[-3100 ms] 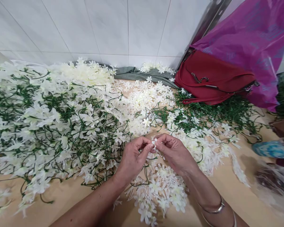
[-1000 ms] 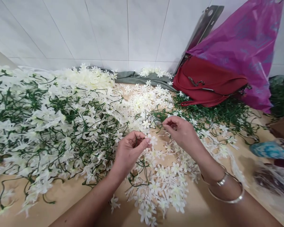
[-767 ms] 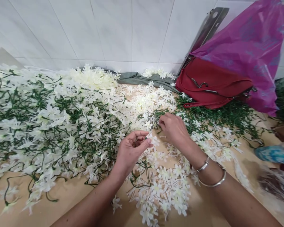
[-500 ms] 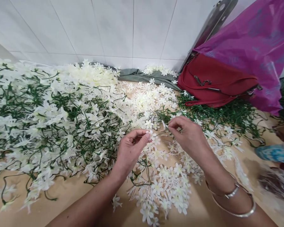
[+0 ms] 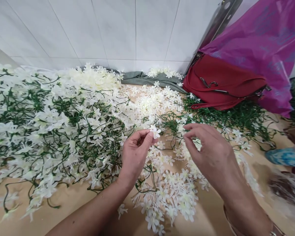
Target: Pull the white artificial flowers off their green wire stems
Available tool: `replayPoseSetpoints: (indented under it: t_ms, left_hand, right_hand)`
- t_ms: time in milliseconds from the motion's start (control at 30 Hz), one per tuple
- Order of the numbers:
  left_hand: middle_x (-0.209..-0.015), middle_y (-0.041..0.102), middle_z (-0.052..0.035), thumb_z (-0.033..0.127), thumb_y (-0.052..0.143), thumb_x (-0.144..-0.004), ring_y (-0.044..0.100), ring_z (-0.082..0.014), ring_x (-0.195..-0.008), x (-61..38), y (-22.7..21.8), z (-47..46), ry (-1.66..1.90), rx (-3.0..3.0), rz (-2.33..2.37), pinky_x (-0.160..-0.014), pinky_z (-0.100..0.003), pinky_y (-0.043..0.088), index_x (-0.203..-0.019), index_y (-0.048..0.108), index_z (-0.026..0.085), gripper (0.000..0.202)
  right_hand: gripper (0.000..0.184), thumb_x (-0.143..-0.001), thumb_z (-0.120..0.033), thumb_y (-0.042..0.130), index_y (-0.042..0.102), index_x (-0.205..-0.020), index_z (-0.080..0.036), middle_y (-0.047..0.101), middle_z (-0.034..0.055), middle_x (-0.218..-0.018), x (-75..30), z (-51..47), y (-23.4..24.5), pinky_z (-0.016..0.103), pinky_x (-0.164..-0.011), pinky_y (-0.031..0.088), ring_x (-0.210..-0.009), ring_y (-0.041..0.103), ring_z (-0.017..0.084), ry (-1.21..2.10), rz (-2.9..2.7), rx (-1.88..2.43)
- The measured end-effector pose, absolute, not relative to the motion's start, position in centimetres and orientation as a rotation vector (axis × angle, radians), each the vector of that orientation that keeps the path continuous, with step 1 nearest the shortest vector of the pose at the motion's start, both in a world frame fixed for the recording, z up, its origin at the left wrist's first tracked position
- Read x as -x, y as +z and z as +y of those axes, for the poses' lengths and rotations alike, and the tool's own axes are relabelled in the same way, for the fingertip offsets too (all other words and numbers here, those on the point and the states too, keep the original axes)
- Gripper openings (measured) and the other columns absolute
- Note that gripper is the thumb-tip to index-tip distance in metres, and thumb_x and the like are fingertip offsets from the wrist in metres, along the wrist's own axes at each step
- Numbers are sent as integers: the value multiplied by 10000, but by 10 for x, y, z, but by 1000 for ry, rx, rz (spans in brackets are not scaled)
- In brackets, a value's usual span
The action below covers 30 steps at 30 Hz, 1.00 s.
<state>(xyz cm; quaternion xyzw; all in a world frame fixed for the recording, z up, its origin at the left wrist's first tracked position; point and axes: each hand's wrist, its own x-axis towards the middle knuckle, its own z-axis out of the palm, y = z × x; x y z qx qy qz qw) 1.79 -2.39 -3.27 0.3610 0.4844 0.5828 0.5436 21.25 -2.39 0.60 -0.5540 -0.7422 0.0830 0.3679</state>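
My left hand is closed, thumb and forefinger pinching a white artificial flower whose petals show just past the fingertips. To its right hovers my right hand, a bracelet on the wrist. Its thumb and forefinger are bent with a gap between them, and nothing shows in its grasp. Beneath both hands lie loose white flowers with thin pale stalks. Some green plastic stems lie just beyond the fingers.
A large heap of white flowers on green stems covers the left side. At the back right, a red handbag rests on more green stems, near a purple plastic bag. Behind stands a tiled wall.
My right hand has moved right and nearer to me, and its pinched fingers have parted. My left hand has risen slightly, still pinching the flower, which now faces up more plainly.
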Motion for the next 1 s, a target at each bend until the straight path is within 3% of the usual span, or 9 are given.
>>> replayPoseSetpoints:
  t_ms: [100, 267, 467, 833, 1000]
  left_hand:
    - [-832, 750, -12, 381, 781, -851, 748, -155, -785, -18, -33, -23, 1382, -852, 1133, -829, -325, 623, -915, 736, 176, 219]
    - [-814, 746, -5, 336, 801, -826, 737, -143, -768, -24, -30, -22, 1397, -850, 1103, -820, -307, 620, -877, 737, 176, 180]
    - [-854, 765, -21, 302, 766, -859, 713, -152, -796, -29, -28, -27, 1446, -1014, 1101, -809, -300, 600, -903, 743, 184, 128]
    - [-894, 783, -36, 279, 732, -907, 712, -174, -825, -29, -33, -32, 1407, -1212, 1163, -795, -292, 570, -927, 763, 197, 91]
    - [-856, 772, -23, 281, 742, -887, 674, -151, -764, -25, -32, -25, 1314, -1221, 1135, -729, -265, 545, -905, 773, 197, 91]
  right_hand:
    - [129, -900, -215, 628, 612, -782, -263, 747, 47, -912, -229, -25, 10, 426, -820, 478, -847, 681, 264, 261, -1925, 1506]
    - [105, -880, -369, 752, 705, -894, -277, 735, 50, -880, -226, -30, 12, 380, -775, 510, -839, 659, 245, 635, -1639, 1415]
    - [128, -849, -351, 806, 727, -862, -251, 694, 9, -787, -192, -28, -5, 305, -681, 502, -722, 614, 173, 1096, -1381, 1280]
    - [169, -820, -360, 809, 716, -794, -221, 689, 20, -764, -179, -24, -17, 328, -718, 492, -729, 600, 184, 1089, -1275, 1312]
    - [103, -839, -316, 794, 740, -807, -234, 717, 19, -789, -177, -25, -15, 331, -736, 501, -754, 628, 189, 1032, -1319, 1314]
